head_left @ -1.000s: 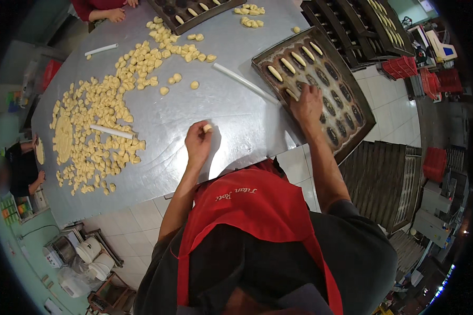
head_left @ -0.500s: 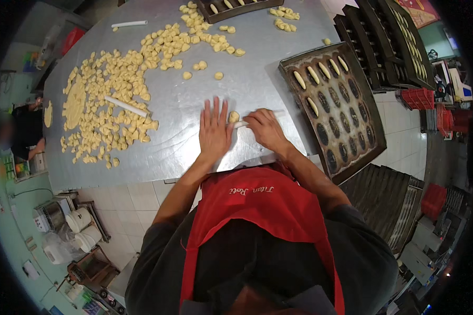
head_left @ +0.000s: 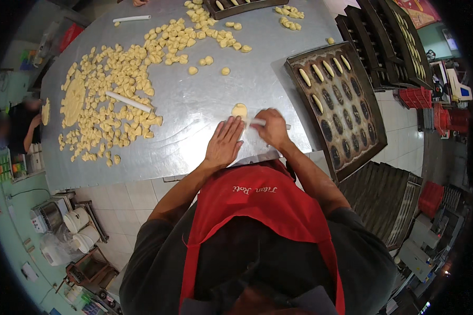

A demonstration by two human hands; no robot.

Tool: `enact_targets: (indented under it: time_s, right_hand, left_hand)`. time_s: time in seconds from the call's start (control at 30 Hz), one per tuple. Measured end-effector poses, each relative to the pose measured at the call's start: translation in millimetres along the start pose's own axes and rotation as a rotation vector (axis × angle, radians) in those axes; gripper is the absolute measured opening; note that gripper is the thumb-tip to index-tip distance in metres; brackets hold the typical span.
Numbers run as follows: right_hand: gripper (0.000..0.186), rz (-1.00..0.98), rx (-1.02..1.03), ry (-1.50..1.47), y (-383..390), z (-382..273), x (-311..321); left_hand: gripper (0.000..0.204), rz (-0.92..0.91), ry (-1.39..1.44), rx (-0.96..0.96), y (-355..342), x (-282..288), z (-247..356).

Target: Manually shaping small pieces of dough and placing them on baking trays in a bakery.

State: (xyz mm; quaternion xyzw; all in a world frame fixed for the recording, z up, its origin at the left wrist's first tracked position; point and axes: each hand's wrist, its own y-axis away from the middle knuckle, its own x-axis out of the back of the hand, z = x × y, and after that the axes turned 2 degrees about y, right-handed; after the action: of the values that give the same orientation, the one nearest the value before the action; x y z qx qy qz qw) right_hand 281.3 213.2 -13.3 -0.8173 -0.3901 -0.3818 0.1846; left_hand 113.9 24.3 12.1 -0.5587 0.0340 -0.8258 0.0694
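Observation:
My left hand (head_left: 224,143) lies flat on the steel table (head_left: 194,100), fingers spread and pointing away from me. My right hand (head_left: 270,127) is closed on a thin white rolling stick (head_left: 255,122) that lies across the table just beyond my left fingertips. A small flattened piece of dough (head_left: 239,110) lies just past the stick, between both hands. A dark baking tray (head_left: 339,105) with oval moulds sits to the right of my right hand; several moulds at its far end hold shaped dough.
Many small dough pieces (head_left: 115,100) are heaped on the table's left half with a second white stick (head_left: 129,101) among them. Another tray (head_left: 242,5) sits at the far edge. Stacked trays (head_left: 389,42) stand at the right. A person (head_left: 16,128) is at the left.
My right hand came off the baking tray and joined the left at the table's near middle. It took hold of the white stick. The dough piece now lies flattened beyond it.

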Motion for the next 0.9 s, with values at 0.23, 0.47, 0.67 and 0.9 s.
enact_targets:
  time_s: [0.23, 0.47, 0.67, 0.9]
  right_hand:
    - [0.043, 0.232, 0.172, 0.293, -29, -46, -4]
    - [0.040, 0.099, 0.290, 0.451, 16, -50, -11]
    - [0.060, 0.147, 0.087, 0.063, -91, -68, -49]
    - [0.092, -0.137, 0.095, 0.405, -13, -105, -51]
  left_hand:
    - [0.048, 0.216, 0.064, 0.140, -63, 4, -7]
    - [0.048, 0.076, -0.062, -0.051, 3, 0, -5]
    - [0.031, 0.131, 0.267, 0.091, -23, 24, -40]
    - [0.034, 0.366, 0.171, 0.460, -49, 55, -192]
